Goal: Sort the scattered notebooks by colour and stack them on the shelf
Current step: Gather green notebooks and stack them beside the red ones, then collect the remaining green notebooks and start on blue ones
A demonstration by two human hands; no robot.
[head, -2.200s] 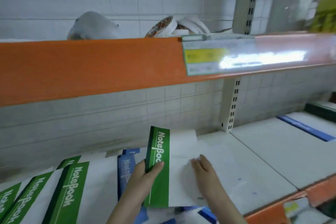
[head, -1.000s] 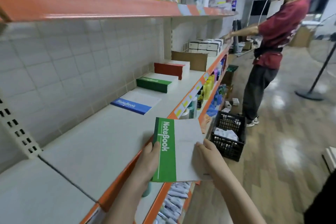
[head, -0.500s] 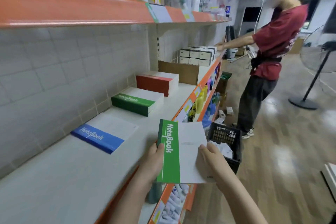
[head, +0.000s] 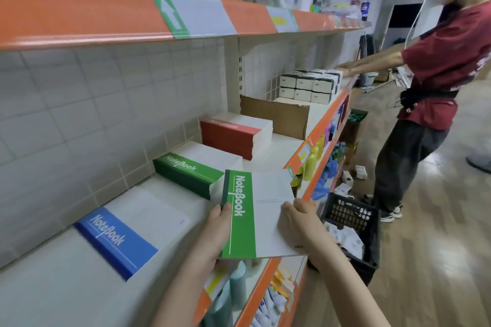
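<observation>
Head view: both hands hold one green notebook [head: 255, 216] flat over the shelf [head: 66, 289] front edge. Left hand [head: 216, 231] pinches the spine side, thumb on the green band; right hand [head: 299, 223] grips the white side. Two-sided hold likely keeps the thin cover level for laying it down. Green stack [head: 194, 171] sits just beyond it, apart, not touching; likely destination by colour. Blue stack [head: 127, 233] lies nearer, red stack [head: 236, 133] farther along. Readable: "NoteBook" on the held cover, green stack and blue stack. Red stack's lettering too small to read.
</observation>
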